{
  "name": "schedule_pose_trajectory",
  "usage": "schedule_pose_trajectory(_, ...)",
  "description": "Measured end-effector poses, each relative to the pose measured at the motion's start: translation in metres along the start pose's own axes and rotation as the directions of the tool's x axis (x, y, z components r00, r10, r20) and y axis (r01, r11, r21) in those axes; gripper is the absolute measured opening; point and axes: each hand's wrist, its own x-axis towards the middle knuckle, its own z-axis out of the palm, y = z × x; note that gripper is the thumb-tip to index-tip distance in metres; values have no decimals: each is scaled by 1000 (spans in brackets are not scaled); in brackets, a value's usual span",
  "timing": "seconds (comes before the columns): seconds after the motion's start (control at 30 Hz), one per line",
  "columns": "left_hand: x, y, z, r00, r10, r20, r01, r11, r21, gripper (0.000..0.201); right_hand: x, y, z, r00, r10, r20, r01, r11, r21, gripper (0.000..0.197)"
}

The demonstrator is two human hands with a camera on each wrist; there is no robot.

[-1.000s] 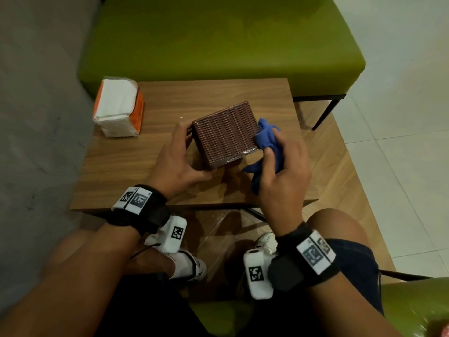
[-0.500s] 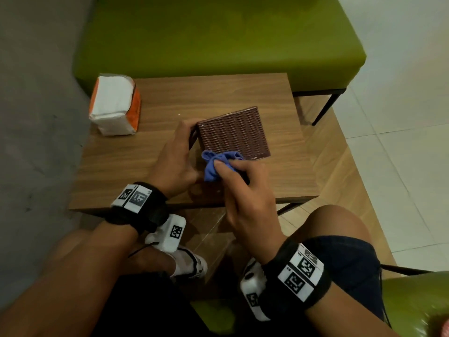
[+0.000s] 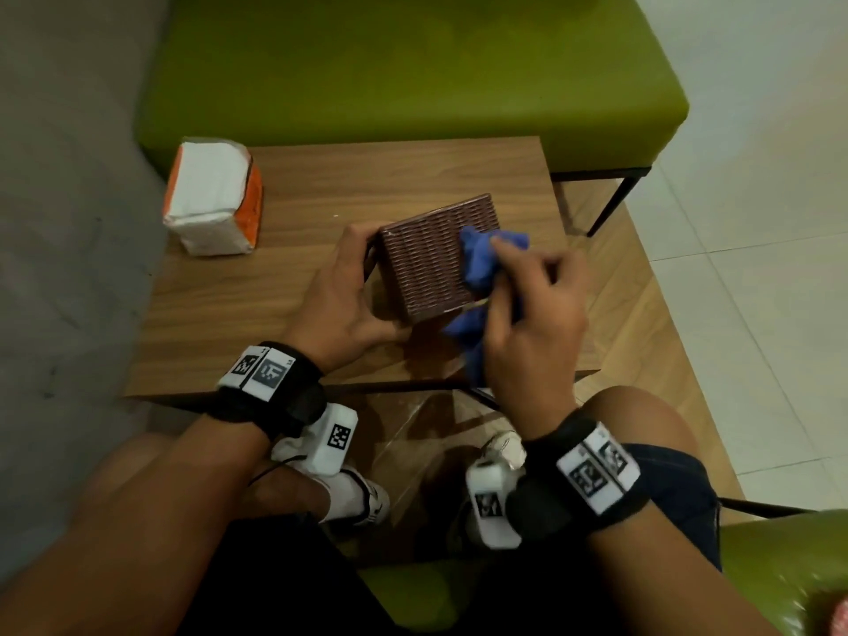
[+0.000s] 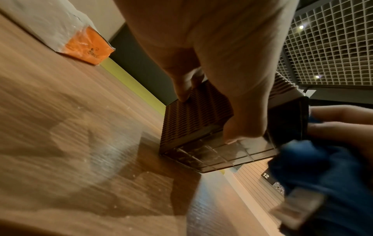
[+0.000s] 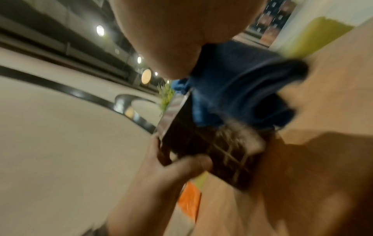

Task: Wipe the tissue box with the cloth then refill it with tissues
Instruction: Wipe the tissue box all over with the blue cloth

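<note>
Brown woven box sits tilted at the centre of the frame on the wooden worktop. The left hand grips its left side, thumb at the near edge. The right hand clutches a bunched blue cloth against the box's right edge. A wrapped tissue pack lies in the upper left.

The right hand swings the blue cloth off the near edge of the woven tissue box, where it sat half a second ago, and back up onto the box's right side. The left hand has tipped the box again, its near-left corner lifted, after holding it flatter a moment earlier.
</note>
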Motion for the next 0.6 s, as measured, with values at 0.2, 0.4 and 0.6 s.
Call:
schedule_pose_trajectory(0.2,3,0,1,1000,-1,-12,1,1000,15,87,4,-47,21,949,-249,193,265,962,-60,27)
schedule_pose_trajectory(0.4,-2,-4,1,1000,-3,-24,3,1000,8,103,47,-14,13,999,-52,-16,51,997,-60,30)
schedule_pose_trajectory(0.6,1,10,5,999,-38,-33,38,999,-7,58,13,-58,34,896,-349,274,374,927,-40,25)
